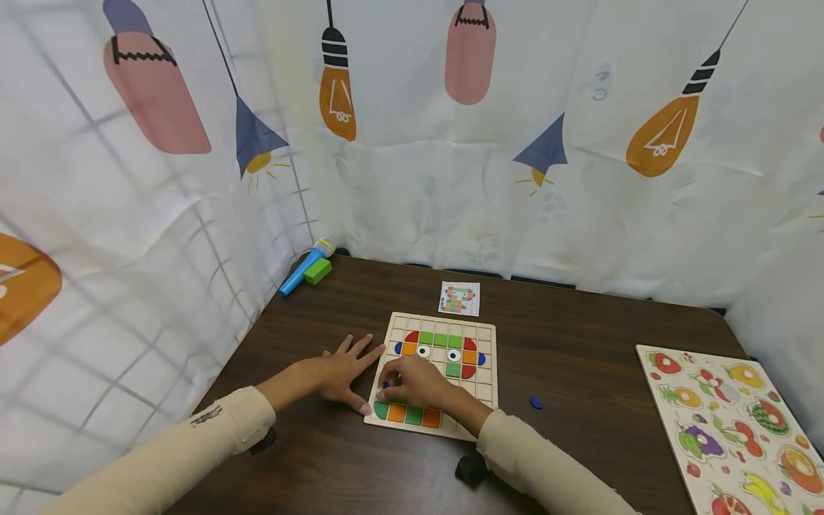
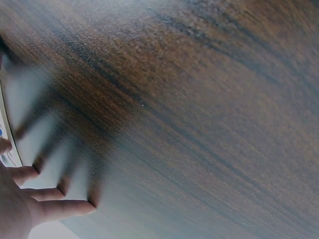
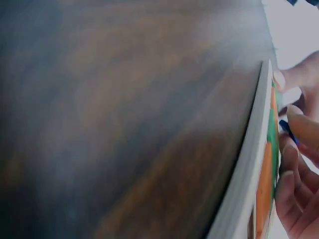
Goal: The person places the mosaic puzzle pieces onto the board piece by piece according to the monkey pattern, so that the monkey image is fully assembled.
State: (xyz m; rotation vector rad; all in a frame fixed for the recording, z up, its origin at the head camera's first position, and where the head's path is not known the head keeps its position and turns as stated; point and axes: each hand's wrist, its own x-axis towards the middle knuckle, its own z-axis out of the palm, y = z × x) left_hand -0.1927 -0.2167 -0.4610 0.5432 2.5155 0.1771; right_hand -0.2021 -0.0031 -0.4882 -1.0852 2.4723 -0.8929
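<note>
A pale wooden grid board (image 1: 486,336) lies on the table, with red, green, orange and blue pieces and two eye pieces set in its squares. Over its lower left part is my right hand (image 1: 418,383), pinching a small blue piece (image 3: 286,129) between thumb and fingers. My left hand (image 1: 337,372) spreads its fingers along the board's left edge, the thumb at the lower left corner. Part of the pattern is hidden under the right hand. One blue half-round piece (image 1: 536,402) lies on the table to the right of the board.
Behind the board lies a small pattern card (image 1: 460,298). A blue toy microphone (image 1: 302,270) and a green block (image 1: 318,271) lie at the back left. A fruit puzzle board (image 1: 727,422) is at the right. Printed curtains hang around the dark table (image 1: 579,336).
</note>
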